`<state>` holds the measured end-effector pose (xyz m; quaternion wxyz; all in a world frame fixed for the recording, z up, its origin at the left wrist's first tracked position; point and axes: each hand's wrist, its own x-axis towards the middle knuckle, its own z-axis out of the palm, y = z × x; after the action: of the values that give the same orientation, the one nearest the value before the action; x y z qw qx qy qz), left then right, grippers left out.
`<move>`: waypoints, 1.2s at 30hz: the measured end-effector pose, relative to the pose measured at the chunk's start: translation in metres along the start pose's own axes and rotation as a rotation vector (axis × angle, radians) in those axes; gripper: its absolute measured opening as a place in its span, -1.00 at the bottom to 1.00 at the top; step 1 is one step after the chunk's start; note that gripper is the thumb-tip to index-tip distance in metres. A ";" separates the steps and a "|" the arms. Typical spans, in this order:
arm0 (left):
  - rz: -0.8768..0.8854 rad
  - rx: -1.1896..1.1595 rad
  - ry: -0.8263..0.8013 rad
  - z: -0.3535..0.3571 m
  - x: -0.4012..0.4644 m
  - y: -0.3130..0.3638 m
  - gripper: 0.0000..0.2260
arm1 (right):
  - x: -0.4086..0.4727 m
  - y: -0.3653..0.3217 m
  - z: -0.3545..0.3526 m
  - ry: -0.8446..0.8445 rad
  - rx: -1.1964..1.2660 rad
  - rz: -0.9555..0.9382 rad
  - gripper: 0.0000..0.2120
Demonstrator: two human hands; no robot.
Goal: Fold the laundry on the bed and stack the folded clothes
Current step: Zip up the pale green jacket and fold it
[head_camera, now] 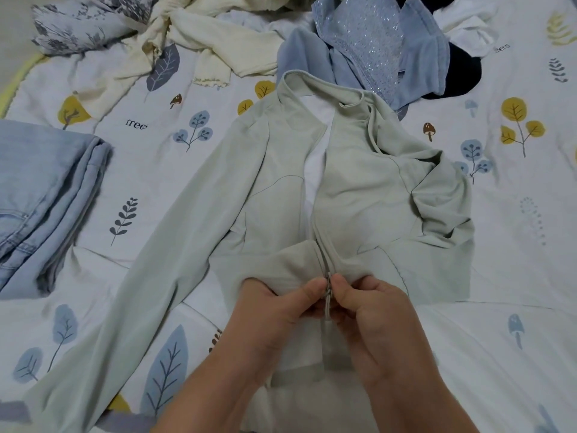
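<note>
Leaf-printed bed (468,354) carries a pale green zip jacket (359,189) near its front edge, both hands (327,303) pinching the zipper (328,287) base; misaligned teeth could snag the thin fabric.

The pale green zip jacket (352,182) I pinch is smooth, matt knit cloth; its zipper pull (328,287) looks like dull metal. The folded jeans (40,189) are faded denim, coarser. The cream top (199,42) is ribbed, its hem frilled. The blue garment (359,35) glitters with tiny sequins. The bedsheet (515,260) is printed, matt cotton-like cloth.
</note>
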<state>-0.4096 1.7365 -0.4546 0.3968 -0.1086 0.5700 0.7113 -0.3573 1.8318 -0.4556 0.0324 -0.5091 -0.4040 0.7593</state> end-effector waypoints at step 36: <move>0.031 0.175 0.142 -0.023 -0.017 -0.014 -0.87 | -0.012 0.018 -0.012 -0.126 -1.312 -1.233 -0.91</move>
<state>-0.3956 1.7093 -0.4623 0.3523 -0.1147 0.6582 0.6553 -0.3356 1.8217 -0.4603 0.1146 -0.0758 -0.9582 0.2508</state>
